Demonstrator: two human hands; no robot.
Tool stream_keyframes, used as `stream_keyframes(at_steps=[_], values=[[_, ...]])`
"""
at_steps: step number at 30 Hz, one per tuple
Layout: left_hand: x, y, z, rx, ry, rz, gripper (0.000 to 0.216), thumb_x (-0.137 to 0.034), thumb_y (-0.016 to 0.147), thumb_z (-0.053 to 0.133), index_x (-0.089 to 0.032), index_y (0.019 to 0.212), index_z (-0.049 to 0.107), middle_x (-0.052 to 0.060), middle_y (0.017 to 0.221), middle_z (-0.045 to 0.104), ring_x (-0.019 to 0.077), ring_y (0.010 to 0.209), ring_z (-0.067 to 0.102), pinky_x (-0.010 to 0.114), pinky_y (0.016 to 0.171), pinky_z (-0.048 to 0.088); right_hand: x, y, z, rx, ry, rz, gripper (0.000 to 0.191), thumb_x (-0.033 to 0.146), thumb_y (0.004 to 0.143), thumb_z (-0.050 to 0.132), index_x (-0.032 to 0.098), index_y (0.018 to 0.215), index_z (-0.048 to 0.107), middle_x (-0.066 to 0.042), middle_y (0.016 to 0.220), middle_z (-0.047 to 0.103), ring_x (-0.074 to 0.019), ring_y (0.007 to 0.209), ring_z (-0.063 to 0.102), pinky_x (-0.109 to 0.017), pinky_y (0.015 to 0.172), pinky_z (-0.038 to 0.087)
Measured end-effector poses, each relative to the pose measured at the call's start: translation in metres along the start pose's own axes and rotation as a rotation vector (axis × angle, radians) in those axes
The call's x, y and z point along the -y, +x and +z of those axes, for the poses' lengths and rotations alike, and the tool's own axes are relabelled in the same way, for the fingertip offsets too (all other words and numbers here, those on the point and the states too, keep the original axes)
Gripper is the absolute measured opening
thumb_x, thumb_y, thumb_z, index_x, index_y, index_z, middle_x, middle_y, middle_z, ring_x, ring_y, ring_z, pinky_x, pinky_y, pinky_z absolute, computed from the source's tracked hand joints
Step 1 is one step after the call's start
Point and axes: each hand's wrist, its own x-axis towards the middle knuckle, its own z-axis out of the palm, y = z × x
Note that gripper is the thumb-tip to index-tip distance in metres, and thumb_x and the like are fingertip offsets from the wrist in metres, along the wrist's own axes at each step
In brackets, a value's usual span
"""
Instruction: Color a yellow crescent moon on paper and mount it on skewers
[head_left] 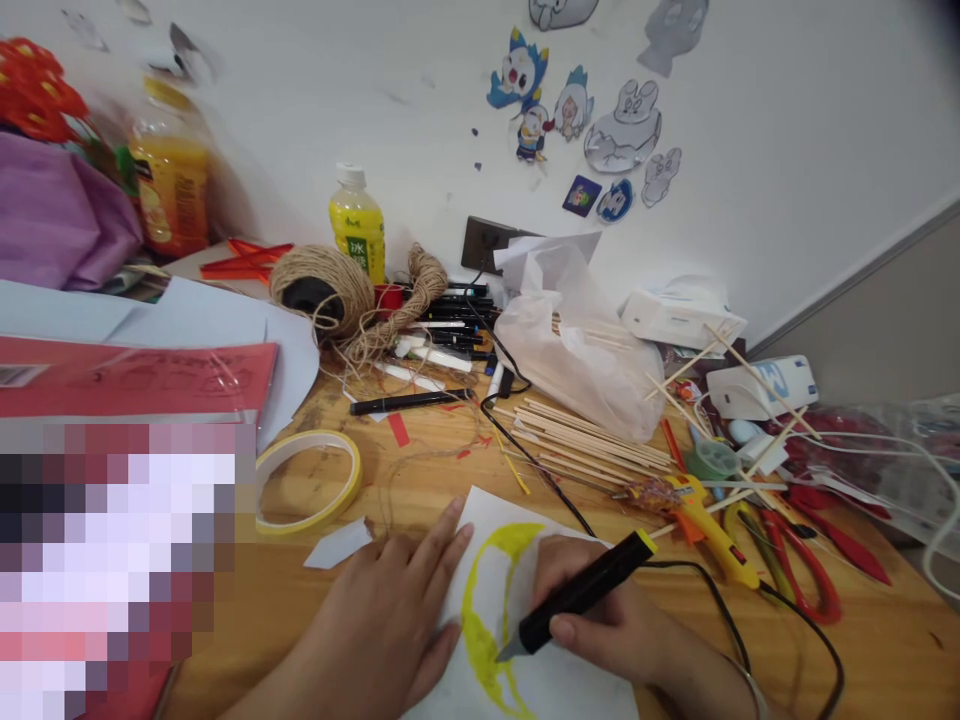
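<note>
A white sheet of paper (585, 690) lies on the wooden table, with a crescent moon (480, 600) drawn on it in yellow. Part of the crescent is coloured in, and paper still shows white within its outline. My right hand (622, 620) grips a thick black marker (581, 597) with a yellow end cap, its tip at the lower part of the crescent. Resting flat along the paper's left edge, my left hand (390, 600) has its fingers stretched out and holds nothing. The right hand covers part of the paper and some of the drawing.
A yellow tape roll (349, 495) and a paper scrap (341, 543) lie left. Behind are twine (322, 285), a black marker (409, 401), wooden sticks (592, 435) and a drink bottle (358, 225). A yellow glue gun (716, 535), its black cord and red-handled pliers (802, 570) lie right.
</note>
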Motion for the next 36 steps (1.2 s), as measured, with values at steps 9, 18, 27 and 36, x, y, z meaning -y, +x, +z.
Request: stream_keyframes(at_steps=[9, 18, 27, 36], values=[[0.0066, 0.0005, -0.0015, -0.027, 0.035, -0.062, 0.058, -0.023, 0.085, 0.042, -0.014, 0.143, 0.037, 0.017, 0.153, 0.024, 0.0313, 0.093, 0.063, 0.046, 0.071, 0.055, 0.0007, 0.0009, -0.0039, 0.053, -0.074, 0.037, 0.033, 0.048, 0.088, 0.057, 0.017, 0.081, 0.067, -0.004, 0.070, 0.064, -0.0157, 0.064, 0.057, -0.026, 0.060, 0.045], [0.0062, 0.0018, 0.0000, -0.027, 0.058, -0.056, 0.060, -0.022, 0.085, 0.040, -0.014, 0.144, 0.035, 0.018, 0.152, 0.026, 0.0312, 0.092, 0.064, 0.045, 0.068, 0.055, -0.0003, 0.0032, -0.0028, 0.082, -0.082, 0.007, 0.033, 0.046, 0.088, 0.057, 0.016, 0.078, 0.066, -0.004, 0.068, 0.063, -0.0155, 0.064, 0.057, -0.026, 0.061, 0.046], [0.0064, 0.0016, 0.0024, -0.048, 0.048, -0.062, 0.059, -0.021, 0.085, 0.040, -0.014, 0.144, 0.036, 0.019, 0.151, 0.030, 0.0320, 0.097, 0.063, 0.045, 0.070, 0.054, -0.0003, 0.0041, -0.0029, 0.087, -0.108, 0.008, 0.035, 0.049, 0.088, 0.055, 0.017, 0.078, 0.065, -0.004, 0.069, 0.063, -0.0159, 0.064, 0.057, -0.027, 0.059, 0.046], [0.0065, 0.0013, 0.0012, -0.046, 0.022, -0.071, 0.059, -0.022, 0.085, 0.043, -0.015, 0.143, 0.038, 0.020, 0.149, 0.035, 0.0315, 0.097, 0.063, 0.045, 0.072, 0.054, -0.0014, 0.0041, -0.0046, 0.091, -0.104, 0.001, 0.032, 0.046, 0.088, 0.056, 0.016, 0.079, 0.066, -0.004, 0.069, 0.062, -0.0156, 0.064, 0.056, -0.027, 0.060, 0.045]])
